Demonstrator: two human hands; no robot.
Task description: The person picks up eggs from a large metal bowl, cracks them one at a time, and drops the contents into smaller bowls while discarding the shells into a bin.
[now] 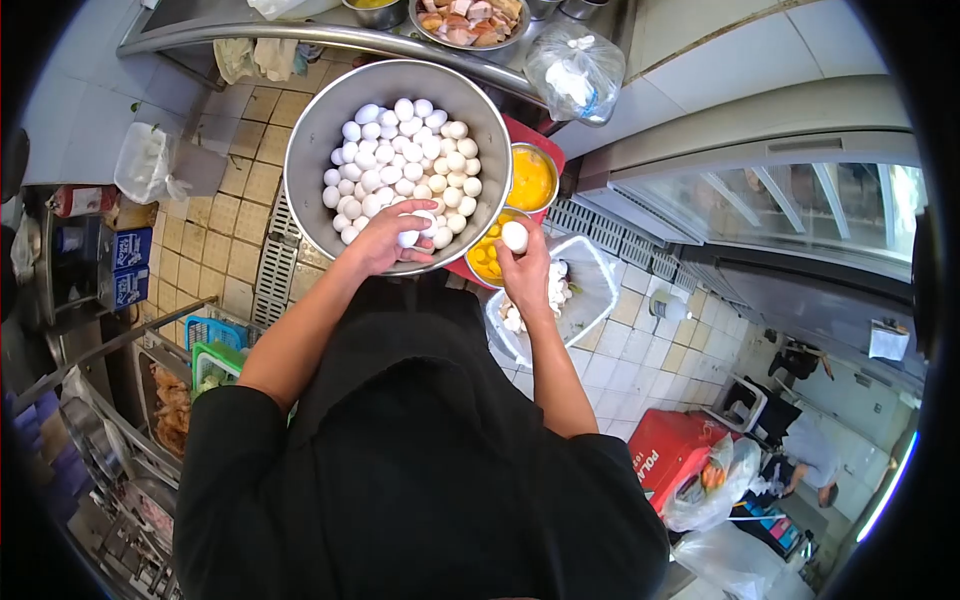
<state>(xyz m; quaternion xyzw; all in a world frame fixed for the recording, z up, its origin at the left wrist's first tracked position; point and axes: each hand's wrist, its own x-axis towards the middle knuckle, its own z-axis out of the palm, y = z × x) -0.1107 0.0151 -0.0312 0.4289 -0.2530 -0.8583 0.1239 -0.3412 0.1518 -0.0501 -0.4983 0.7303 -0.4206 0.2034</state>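
Your left hand reaches into the near edge of the big steel bowl, fingers curled around one white egg from the heap of white eggs that fills the bowl. Your right hand is raised just right of the bowl, fingers closed on a second egg held above the nearer yolk bowl. A farther yolk bowl sits beside it, both on a red tray that the steel bowl largely covers. Below your right hand, a clear plastic tub holds a pile of eggshells; your wrist blocks part of it. At the top, a metal counter rail, a dish of cut pieces and a knotted plastic bag. Your dark apron hides the floor directly beneath. Left shelf contents and the green crate are cut off and hard to read. A red box stands on the tiled floor at lower right.
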